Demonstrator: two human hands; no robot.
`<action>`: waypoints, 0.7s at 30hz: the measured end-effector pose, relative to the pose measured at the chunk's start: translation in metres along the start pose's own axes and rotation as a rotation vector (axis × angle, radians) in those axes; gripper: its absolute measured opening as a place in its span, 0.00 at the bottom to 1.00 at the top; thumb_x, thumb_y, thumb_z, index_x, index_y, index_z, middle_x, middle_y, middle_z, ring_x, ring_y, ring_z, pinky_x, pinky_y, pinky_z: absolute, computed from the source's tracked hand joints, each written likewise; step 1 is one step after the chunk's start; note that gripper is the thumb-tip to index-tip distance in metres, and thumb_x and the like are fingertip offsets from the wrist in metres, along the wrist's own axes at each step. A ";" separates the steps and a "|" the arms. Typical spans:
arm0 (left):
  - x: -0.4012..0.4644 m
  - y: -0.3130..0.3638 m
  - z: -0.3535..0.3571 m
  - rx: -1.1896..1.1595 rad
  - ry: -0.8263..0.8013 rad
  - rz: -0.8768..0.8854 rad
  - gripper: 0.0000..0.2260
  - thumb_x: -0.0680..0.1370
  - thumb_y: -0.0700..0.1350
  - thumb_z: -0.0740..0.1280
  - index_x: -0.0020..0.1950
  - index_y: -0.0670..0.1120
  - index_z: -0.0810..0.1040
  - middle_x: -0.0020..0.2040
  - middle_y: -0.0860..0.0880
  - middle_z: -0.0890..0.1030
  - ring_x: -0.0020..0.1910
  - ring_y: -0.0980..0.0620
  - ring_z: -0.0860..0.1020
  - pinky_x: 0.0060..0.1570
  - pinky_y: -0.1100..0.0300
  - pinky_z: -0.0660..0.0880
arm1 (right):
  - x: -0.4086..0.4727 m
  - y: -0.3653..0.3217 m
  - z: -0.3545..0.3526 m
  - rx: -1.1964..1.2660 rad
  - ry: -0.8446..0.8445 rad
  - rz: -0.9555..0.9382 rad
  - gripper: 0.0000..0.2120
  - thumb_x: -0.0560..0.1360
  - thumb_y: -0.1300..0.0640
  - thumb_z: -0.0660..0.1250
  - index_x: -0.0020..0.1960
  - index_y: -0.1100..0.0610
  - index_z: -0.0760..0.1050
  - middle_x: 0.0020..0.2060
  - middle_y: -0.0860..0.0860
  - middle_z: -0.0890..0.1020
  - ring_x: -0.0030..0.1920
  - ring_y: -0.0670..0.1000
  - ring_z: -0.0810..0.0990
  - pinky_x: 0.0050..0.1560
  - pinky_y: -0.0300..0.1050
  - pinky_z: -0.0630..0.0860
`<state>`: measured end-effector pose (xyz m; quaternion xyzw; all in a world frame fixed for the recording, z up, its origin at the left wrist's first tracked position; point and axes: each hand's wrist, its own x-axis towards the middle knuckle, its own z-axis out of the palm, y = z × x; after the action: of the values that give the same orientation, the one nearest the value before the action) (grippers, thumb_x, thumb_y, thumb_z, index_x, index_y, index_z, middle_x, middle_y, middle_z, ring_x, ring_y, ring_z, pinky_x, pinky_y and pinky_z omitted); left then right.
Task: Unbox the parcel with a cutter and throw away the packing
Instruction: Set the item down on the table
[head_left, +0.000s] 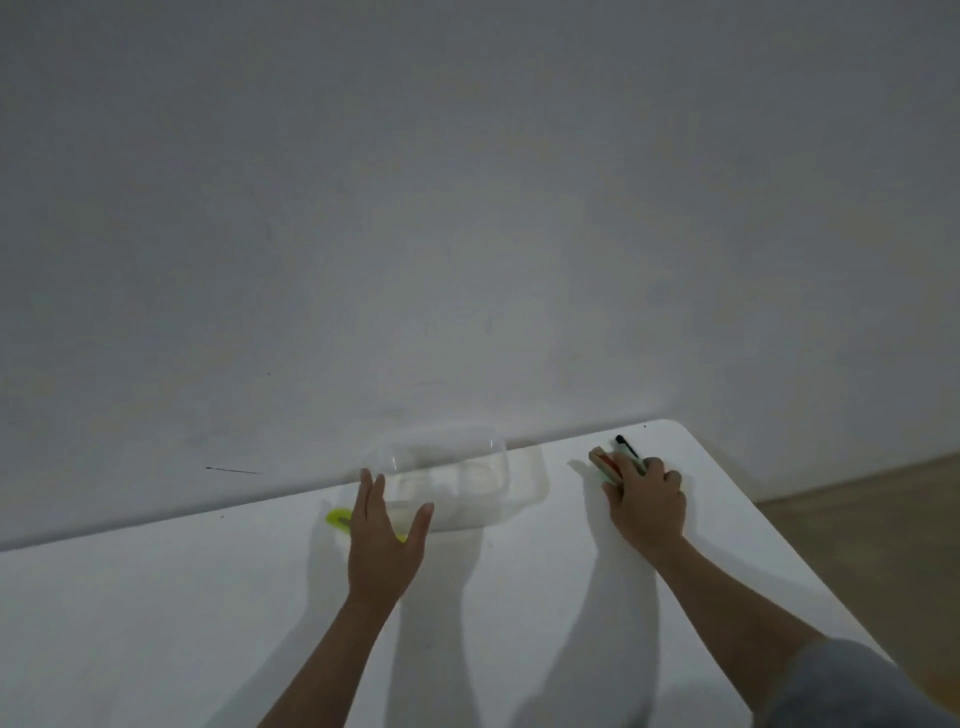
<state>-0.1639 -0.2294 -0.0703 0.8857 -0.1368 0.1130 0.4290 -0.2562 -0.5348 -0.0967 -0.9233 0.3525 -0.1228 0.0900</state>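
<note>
Two forearms reach out from the near edge of the white table, a grey sleeve on the right one, and from my remote seat I read the scene outward from there. My left hand has its fingers straight and the thumb spread wide, gripping nothing, and lies against the near side of a clear plastic container; the right hand is curled over a small bundle of items, a black pen poking out beyond the fingers, though I cannot tell exactly what the bundle is. The yellow-green cutter lies flat on the table just left of the left hand, partly hidden under the wrist, with neither hand holding it. No cardboard parcel or loose packing shows anywhere, so I judge the unboxing is largely done and what is left is sorting contents and clearing away, but that is a guess. Further back the container sits close to the far table edge by the grey wall. The risks I see: the left wrist dragging across the cutter, whose blade I cannot see as drawn in or out; the light container sliding off the far edge if pushed; and the pen rolling off the right corner toward the wooden floor as the bundle shifts
</note>
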 end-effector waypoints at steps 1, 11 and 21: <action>0.000 -0.001 0.002 -0.024 0.005 0.014 0.33 0.73 0.49 0.71 0.72 0.37 0.63 0.76 0.43 0.58 0.75 0.48 0.57 0.69 0.61 0.56 | 0.000 0.001 0.003 0.014 0.023 -0.007 0.23 0.67 0.50 0.74 0.61 0.52 0.76 0.48 0.61 0.76 0.44 0.63 0.75 0.39 0.55 0.76; 0.003 0.006 0.031 -0.109 0.099 0.030 0.31 0.72 0.49 0.72 0.69 0.36 0.67 0.73 0.42 0.64 0.73 0.48 0.62 0.68 0.58 0.62 | 0.008 0.001 0.005 0.126 0.061 0.144 0.21 0.71 0.46 0.70 0.60 0.54 0.77 0.50 0.64 0.77 0.52 0.65 0.71 0.52 0.55 0.71; 0.002 0.016 0.044 -0.118 0.118 0.015 0.30 0.72 0.47 0.73 0.68 0.36 0.67 0.73 0.41 0.64 0.73 0.47 0.62 0.68 0.55 0.63 | -0.005 -0.026 -0.043 0.662 0.163 -0.123 0.17 0.71 0.56 0.72 0.59 0.58 0.77 0.52 0.54 0.75 0.50 0.44 0.73 0.49 0.23 0.66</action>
<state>-0.1635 -0.2739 -0.0847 0.8497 -0.1241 0.1600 0.4868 -0.2557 -0.5157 -0.0503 -0.8507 0.2432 -0.3093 0.3487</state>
